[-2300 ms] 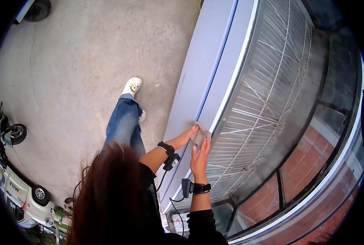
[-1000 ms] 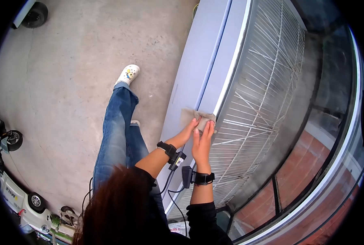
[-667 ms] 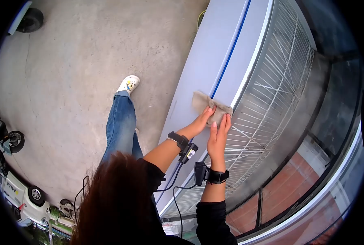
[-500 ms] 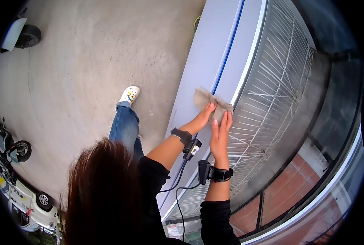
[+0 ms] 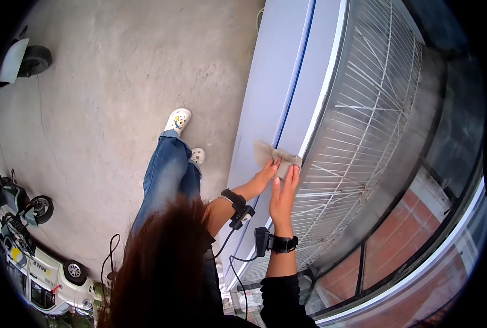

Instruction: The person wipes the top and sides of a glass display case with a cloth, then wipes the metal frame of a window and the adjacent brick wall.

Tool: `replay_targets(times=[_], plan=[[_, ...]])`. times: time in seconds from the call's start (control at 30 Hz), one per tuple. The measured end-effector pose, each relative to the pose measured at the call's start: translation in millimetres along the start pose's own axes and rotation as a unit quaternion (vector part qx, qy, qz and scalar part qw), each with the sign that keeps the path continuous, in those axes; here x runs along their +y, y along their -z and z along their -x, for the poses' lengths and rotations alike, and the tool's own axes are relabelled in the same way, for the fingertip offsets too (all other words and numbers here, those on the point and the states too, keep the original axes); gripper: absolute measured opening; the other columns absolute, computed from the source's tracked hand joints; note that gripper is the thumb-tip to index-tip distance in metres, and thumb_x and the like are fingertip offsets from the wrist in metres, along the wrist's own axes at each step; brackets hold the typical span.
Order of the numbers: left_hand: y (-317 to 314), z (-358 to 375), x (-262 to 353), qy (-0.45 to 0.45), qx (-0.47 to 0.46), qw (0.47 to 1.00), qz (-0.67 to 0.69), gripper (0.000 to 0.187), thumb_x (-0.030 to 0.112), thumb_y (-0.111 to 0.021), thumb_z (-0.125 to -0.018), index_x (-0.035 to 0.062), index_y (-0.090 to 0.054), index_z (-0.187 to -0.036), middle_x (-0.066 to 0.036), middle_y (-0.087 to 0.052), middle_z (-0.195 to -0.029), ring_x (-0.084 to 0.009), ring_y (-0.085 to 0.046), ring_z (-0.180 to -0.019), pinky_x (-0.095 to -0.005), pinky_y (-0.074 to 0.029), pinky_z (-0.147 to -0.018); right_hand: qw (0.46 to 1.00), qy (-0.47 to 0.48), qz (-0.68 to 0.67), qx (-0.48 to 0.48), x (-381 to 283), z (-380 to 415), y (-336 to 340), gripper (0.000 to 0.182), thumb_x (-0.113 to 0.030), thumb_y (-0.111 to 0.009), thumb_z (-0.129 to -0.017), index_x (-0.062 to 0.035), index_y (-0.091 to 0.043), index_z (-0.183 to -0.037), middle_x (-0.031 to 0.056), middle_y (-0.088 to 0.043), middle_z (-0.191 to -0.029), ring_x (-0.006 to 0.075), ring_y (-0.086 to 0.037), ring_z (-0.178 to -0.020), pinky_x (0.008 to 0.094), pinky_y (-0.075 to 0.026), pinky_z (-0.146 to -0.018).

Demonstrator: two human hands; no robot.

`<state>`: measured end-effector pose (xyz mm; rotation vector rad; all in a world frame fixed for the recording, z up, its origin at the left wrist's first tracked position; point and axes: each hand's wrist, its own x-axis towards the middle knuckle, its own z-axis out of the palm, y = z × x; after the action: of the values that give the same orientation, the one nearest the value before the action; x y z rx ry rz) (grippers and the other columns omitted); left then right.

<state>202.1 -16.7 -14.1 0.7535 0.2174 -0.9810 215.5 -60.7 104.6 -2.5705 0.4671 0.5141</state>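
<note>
A beige cloth (image 5: 265, 153) lies across the blue line and the white edge of the long pale cabinet (image 5: 273, 65). My left hand (image 5: 266, 174) presses on the cloth's middle, its fingers bunched on a fold. Beside it, my right hand (image 5: 285, 191) has its fingertips on the cloth's right end, at the white edge by the wire rack (image 5: 358, 136). Both wrists wear black straps with small devices and cables. The undersides of the fingers are hidden.
Wire racks stand behind glass on the right. At the lower left are a motorbike (image 5: 22, 202) and a white vehicle (image 5: 55, 279), with a wheel (image 5: 34, 60) at the upper left. My white shoes (image 5: 178, 120) are on the concrete floor (image 5: 117, 71).
Both hands and the cloth have shifted down and slightly left in the view, along the cabinet edge. A second shoe now shows more fully, and my head hair covers a different area.
</note>
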Motion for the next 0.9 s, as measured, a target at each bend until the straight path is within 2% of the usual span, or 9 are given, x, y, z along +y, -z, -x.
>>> replay_targets(times=[0.03, 0.13, 0.33, 0.37, 0.43, 0.53, 0.63, 0.8, 0.9], plan=[[-3.5, 18.4, -8.6, 0.016, 0.012, 1.0, -0.022, 0.059, 0.04, -0.024, -0.09, -0.003, -0.02, -0.13, -0.019, -0.01, -0.137, -0.0255, -0.009, -0.128, -0.0295, -0.008, -0.102, 1.0, -0.015, -0.005, -0.008, 6.6, 19.4, -5.2, 0.054, -0.022, -0.042, -0.085, 0.0087, -0.021, -0.126, 0.025, -0.018, -0.132, 0.0362, -0.016, -0.124, 0.0387, -0.016, -0.101], [-11.0, 58.4, -49.5, 0.036, -0.048, 0.997, 0.045, 0.058, 0.041, -0.023, -0.09, 0.003, -0.013, -0.133, -0.014, -0.013, -0.138, -0.0209, -0.01, -0.128, -0.0294, -0.011, -0.102, 0.998, -0.052, 0.021, -0.026, 25.3, 77.7, -22.1, 0.055, -0.02, -0.043, -0.085, 0.0089, -0.02, -0.126, 0.0262, -0.017, -0.132, 0.0374, -0.015, -0.124, 0.0392, -0.015, -0.101], [-21.8, 81.7, -77.5, 0.084, -0.074, 0.986, 0.125, 0.053, 0.035, -0.019, -0.091, -0.0004, -0.019, -0.13, -0.011, -0.023, -0.134, -0.0177, -0.019, -0.124, -0.0285, -0.014, -0.101, 0.997, -0.061, 0.035, -0.015, 33.2, 105.2, -31.5, 0.053, -0.022, -0.041, -0.087, 0.0095, -0.022, -0.125, 0.026, -0.019, -0.13, 0.0378, -0.018, -0.123, 0.0397, -0.015, -0.101], [-16.2, 77.7, -52.4, 0.086, -0.089, 0.98, 0.155, 0.053, 0.036, -0.019, -0.091, -0.0006, -0.021, -0.13, -0.01, -0.026, -0.132, -0.0169, -0.021, -0.123, -0.0283, -0.015, -0.101, 0.998, -0.027, 0.058, -0.004, 35.1, 98.7, -31.0, 0.052, -0.023, -0.041, -0.087, 0.0091, -0.023, -0.124, 0.0252, -0.021, -0.129, 0.0367, -0.02, -0.122, 0.0393, -0.017, -0.1], [-9.1, 49.5, -27.6, 0.004, -0.073, 0.986, 0.149, 0.055, 0.039, -0.018, -0.091, -0.0004, -0.022, -0.129, -0.01, -0.028, -0.132, -0.0169, -0.021, -0.123, -0.0275, -0.014, -0.101, 0.998, -0.006, 0.056, 0.006, 33.0, 75.1, -23.9, 0.052, -0.022, -0.042, -0.086, 0.0094, -0.024, -0.124, 0.0256, -0.021, -0.129, 0.0373, -0.02, -0.122, 0.039, -0.018, -0.1], [-11.5, 18.9, 36.0, -0.043, 0.012, 0.994, 0.103, 0.058, 0.043, -0.02, -0.09, 0.0007, -0.023, -0.129, -0.011, -0.029, -0.131, -0.0176, -0.023, -0.123, -0.0267, -0.018, -0.099, 0.997, 0.029, 0.043, 0.049, 16.0, 30.4, -18.8, 0.049, -0.022, -0.04, -0.088, 0.0103, -0.027, -0.122, 0.0251, -0.022, -0.13, 0.0371, -0.023, -0.121, 0.0379, -0.021, -0.098], [-10.5, 1.9, 50.4, -0.063, 0.011, 0.992, 0.113, 0.061, 0.045, -0.021, -0.088, -0.0012, -0.024, -0.128, -0.012, -0.03, -0.131, -0.0185, -0.025, -0.122, -0.0268, -0.019, -0.099, 0.998, 0.02, -0.018, 0.051, 1.0, 0.5, -8.1, 0.05, -0.024, -0.036, -0.089, 0.0106, -0.026, -0.123, 0.0243, -0.023, -0.13, 0.0357, -0.023, -0.122, 0.0367, -0.02, -0.099], [-17.5, 32.1, 27.3, -0.022, -0.004, 0.987, 0.156, 0.057, 0.043, -0.021, -0.089, 0.0003, -0.031, -0.126, -0.009, -0.035, -0.127, -0.0175, -0.03, -0.118, -0.0269, -0.019, -0.099, 0.999, 0.029, -0.017, -0.019, 23.7, 30.0, 0.1, 0.049, -0.025, -0.034, -0.089, 0.01, -0.026, -0.123, 0.0239, -0.021, -0.131, 0.0345, -0.021, -0.123, 0.036, -0.017, -0.1], [-22.8, 65.9, -31.1, -0.024, -0.022, 0.988, 0.151, 0.053, 0.039, -0.021, -0.091, 0.0004, -0.033, -0.124, -0.008, -0.036, -0.126, -0.0159, -0.031, -0.116, -0.0265, -0.02, -0.099, 0.999, -0.004, 0.004, -0.032, 52.2, 93.4, -20.8, 0.052, -0.025, -0.038, -0.088, 0.0089, -0.024, -0.125, 0.025, -0.019, -0.131, 0.0356, -0.018, -0.124, 0.0379, -0.015, -0.101]])
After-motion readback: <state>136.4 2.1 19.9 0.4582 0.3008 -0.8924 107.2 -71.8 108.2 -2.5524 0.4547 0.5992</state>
